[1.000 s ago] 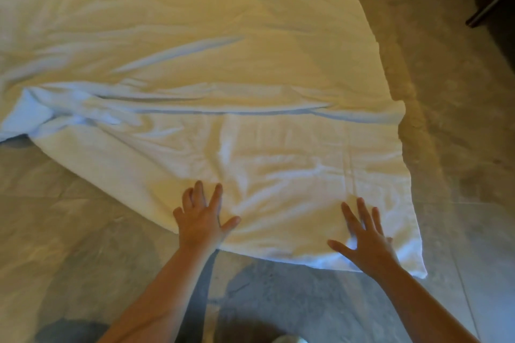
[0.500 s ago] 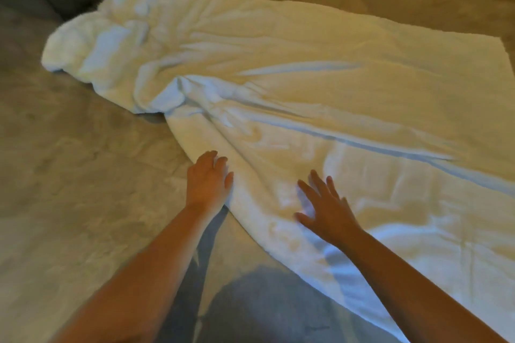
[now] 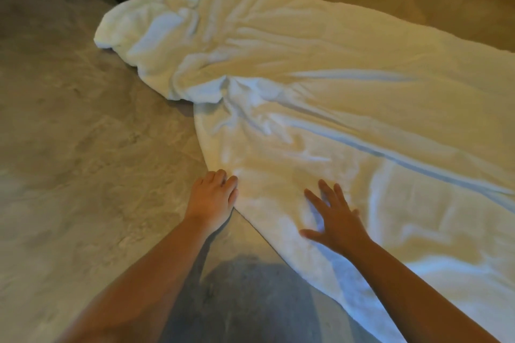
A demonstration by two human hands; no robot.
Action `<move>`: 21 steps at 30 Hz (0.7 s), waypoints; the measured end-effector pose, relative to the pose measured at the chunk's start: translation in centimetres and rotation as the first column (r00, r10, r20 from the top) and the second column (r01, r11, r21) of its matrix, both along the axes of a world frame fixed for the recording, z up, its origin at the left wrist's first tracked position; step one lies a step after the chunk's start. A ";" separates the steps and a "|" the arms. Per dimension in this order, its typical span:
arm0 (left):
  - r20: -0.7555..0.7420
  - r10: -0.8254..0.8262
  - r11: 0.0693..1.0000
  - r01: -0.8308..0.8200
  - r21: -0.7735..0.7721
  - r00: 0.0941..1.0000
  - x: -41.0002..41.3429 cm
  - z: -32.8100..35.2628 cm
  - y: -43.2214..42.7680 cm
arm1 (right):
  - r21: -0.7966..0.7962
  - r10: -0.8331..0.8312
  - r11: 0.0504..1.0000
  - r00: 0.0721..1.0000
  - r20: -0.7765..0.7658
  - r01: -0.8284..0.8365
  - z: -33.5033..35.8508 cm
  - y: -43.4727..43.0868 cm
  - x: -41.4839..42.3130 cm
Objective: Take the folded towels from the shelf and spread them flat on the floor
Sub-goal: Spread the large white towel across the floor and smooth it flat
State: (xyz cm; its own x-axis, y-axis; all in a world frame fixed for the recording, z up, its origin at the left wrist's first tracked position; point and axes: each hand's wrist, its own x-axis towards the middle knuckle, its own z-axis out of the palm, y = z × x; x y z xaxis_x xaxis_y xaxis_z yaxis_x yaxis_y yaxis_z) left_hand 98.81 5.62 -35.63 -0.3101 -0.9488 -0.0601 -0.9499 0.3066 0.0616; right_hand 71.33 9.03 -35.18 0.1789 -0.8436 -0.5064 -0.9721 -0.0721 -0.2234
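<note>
Step in hand, by our judgement: flattening the towel on the floor.

Grips: the right grip lies on the cloth near its near edge, fingers spread and straight, palm down. The left grip sits at the hem, partly on the floor, with its fingers bent over the edge. We cannot tell whether it pinches the hem or only presses it.

Method, as we would run it: anchor the hem with the left grip so the cloth cannot slide. Sweep the right palm outward from the middle, along the ridges rather than across them. Then go to the bunched end and draw its corners out and apart, since pressing alone will not open it.

Towel: white, large and soft. It is spread over most of its length and runs out of view at the right. A long raised fold crosses it diagonally, with small wrinkles crowded near the centre. The far left end is heaped, and one peak stands up.
</note>
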 end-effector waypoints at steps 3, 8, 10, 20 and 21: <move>-0.038 0.014 0.999 -0.011 0.053 0.999 0.9 0.1 1.5 | 0.015 0.008 1.000 1.000 0.010 -0.008 0.3 0.0 0.3; -0.214 0.248 0.967 -0.228 0.115 0.945 1.5 1.1 -0.4 | 0.014 0.030 0.999 0.997 0.068 -0.031 1.3 -0.9 1.6; -0.377 0.509 0.858 -0.489 0.156 0.774 2.0 1.5 -2.2 | -0.032 0.064 0.998 0.993 0.103 -0.061 2.0 -2.2 2.7; -0.592 0.805 0.523 -0.523 0.673 0.043 2.8 0.9 -5.8 | -0.113 0.173 0.983 0.946 0.273 -0.147 5.5 -9.7 12.7; -0.566 0.822 0.512 -0.521 0.682 0.067 2.9 0.7 -5.9 | -0.126 0.164 0.983 0.947 0.275 -0.134 5.7 -10.3 13.5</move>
